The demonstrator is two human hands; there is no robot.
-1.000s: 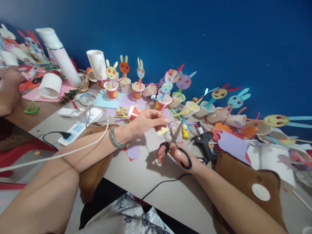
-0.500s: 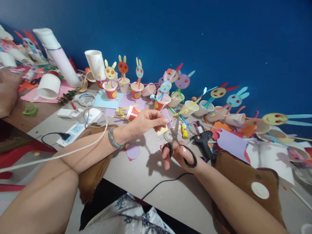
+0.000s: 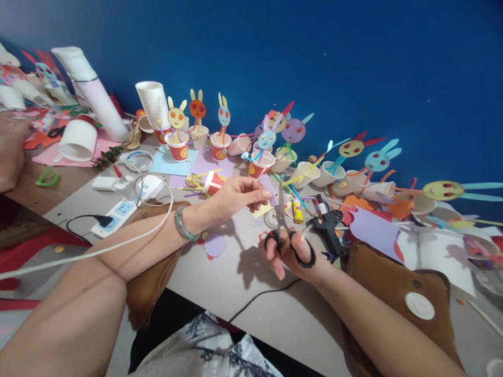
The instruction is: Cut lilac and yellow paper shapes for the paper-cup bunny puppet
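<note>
Pinched in my left hand (image 3: 243, 198) is a small piece of purple paper (image 3: 272, 187), held above the table. My right hand (image 3: 294, 254) has its fingers through the black handles of a pair of scissors (image 3: 281, 214). The blades point up and away from me, nearly together, at the paper's right edge; whether paper lies between them I cannot tell. On the table below my left wrist lies a purple paper disc (image 3: 214, 245), with bits of red and yellow paper showing from under it.
Paper cups with rabbit figures (image 3: 178, 145) line the blue wall. A black glue gun (image 3: 329, 230) and a yellow glue bottle (image 3: 297, 210) lie right of the scissors. At left are a power strip (image 3: 121, 212), a white cable (image 3: 118, 256) and another person's hand (image 3: 11, 146).
The scissor blades have closed from a wider spread, and my right hand's fingers have drawn together with the handles. My left hand and the paper stay almost where they were.
</note>
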